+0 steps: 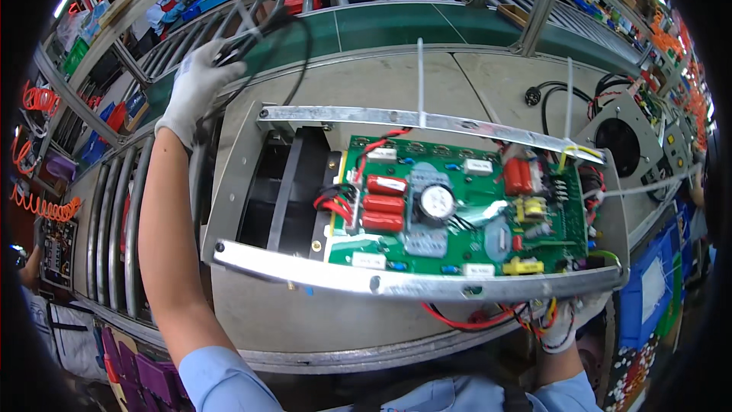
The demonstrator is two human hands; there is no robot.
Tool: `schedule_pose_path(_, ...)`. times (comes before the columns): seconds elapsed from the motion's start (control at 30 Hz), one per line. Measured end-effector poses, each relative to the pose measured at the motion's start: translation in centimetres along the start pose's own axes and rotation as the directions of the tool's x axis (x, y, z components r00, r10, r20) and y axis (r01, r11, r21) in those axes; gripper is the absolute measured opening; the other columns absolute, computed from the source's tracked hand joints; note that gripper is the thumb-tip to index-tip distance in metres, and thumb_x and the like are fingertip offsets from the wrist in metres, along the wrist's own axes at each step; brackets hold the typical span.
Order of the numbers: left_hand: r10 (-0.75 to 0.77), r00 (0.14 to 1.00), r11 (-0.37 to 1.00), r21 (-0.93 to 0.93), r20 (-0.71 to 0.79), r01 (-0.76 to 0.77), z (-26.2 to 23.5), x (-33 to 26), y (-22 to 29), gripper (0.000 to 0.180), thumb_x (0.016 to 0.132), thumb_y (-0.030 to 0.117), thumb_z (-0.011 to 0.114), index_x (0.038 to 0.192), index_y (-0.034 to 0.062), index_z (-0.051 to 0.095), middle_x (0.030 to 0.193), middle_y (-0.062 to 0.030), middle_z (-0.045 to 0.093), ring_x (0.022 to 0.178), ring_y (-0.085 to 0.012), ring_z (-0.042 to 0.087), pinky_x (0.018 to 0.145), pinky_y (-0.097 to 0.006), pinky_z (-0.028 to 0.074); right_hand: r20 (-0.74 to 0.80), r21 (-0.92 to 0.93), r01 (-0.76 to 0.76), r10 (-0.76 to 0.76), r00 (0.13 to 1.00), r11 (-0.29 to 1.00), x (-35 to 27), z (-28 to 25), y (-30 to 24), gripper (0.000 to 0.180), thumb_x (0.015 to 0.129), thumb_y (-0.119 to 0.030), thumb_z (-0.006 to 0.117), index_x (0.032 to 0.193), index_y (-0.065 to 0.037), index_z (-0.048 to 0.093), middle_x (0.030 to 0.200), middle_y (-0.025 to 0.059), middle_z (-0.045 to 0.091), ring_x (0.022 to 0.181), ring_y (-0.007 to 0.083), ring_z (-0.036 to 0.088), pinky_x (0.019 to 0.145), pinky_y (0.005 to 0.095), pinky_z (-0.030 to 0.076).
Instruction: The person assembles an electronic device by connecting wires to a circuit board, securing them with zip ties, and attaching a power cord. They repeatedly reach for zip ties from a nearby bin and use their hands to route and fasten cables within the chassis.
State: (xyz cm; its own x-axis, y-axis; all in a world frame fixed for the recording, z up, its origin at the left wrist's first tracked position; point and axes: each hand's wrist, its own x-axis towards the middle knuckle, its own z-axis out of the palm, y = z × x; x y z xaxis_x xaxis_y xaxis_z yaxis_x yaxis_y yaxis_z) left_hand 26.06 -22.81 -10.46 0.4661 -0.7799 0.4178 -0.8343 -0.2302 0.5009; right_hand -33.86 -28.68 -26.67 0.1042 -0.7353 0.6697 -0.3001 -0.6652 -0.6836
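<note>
My left hand (200, 84), in a white glove, is raised at the upper left with its fingers closed around a bundled black power cable (307, 46), whose loop hangs toward the bench. Below it lies an open metal chassis (305, 267) with two bright side rails. Inside sits a green circuit board (457, 240) with red, yellow and white components and a round capacitor (437, 202). At the chassis's near right corner, my gloved right hand (564, 324) grips it from below; the fingertips are partly hidden. Red, black and yellow wires (473, 324) hang beside that hand.
White cable ties (422, 84) stick up from the far rail. Another unit with a round fan opening (619, 143) stands at the right, beside a black plug (532, 96). A roller conveyor (114, 229) runs at the left. A blue bin (648, 290) sits lower right.
</note>
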Motion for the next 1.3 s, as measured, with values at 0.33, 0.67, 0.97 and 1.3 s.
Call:
schedule_pose_path(0.33,-0.032,0.897,0.891,-0.395,0.441,0.226,-2.0,-5.7,10.8,0.030,0.096,0.028,0.058,0.094,0.0002,0.069,0.087,0.0007,0.064,0.080,-0.0078,0.054,0.078,-0.025,0.044,0.093,0.162,0.180,-0.196,0.976,0.970,6.1,4.2,-6.5,0.070,0.094,-0.040,0.055,0.139,0.010,0.036,0.136,0.0243,0.047,0.123,0.0341,0.049,0.103,0.0402,0.038)
schedule_pose_path(0.67,-0.156,0.988,0.981,-0.110,0.018,0.157,-2.3,-9.9,9.4,0.032,0.094,0.035,0.061,0.094,0.0040,0.071,0.079,0.0029,0.062,0.065,-0.0069,0.050,0.065,-0.026,0.042,0.092,0.322,0.286,-0.331,0.939,0.902,8.3,3.0,-4.3,0.064,0.094,-0.040,0.056,0.139,0.002,0.040,0.138,0.0220,0.047,0.124,0.0382,0.048,0.104,0.0420,0.036)
schedule_pose_path(0.97,-0.023,0.992,0.976,-0.216,-0.121,-0.003,-3.3,-27.0,29.0,0.022,0.087,0.013,0.067,0.103,-0.0014,0.068,0.092,-0.0042,0.067,0.085,-0.0110,0.060,0.077,-0.026,0.047,0.193,0.477,-0.086,-0.009,0.981,0.875,-1.0,-6.6,-5.5,0.031,0.088,-0.007,0.065,0.116,0.004,0.060,0.099,0.0107,0.063,0.089,0.0166,0.062,0.081,0.0283,0.050)
schedule_pose_path(1.3,0.379,0.921,0.916,0.178,-0.090,-0.359,4.7,-26.4,34.7,0.039,0.080,0.024,0.074,0.112,0.0041,0.065,0.104,-0.0135,0.062,0.089,-0.0254,0.065,0.080,-0.034,0.051,0.191,0.180,0.024,-0.059,0.980,0.983,2.5,-3.8,-7.4,0.075,0.083,-0.025,0.073,0.143,-0.002,0.035,0.134,0.0222,0.050,0.124,0.0332,0.049,0.102,0.0392,0.041)
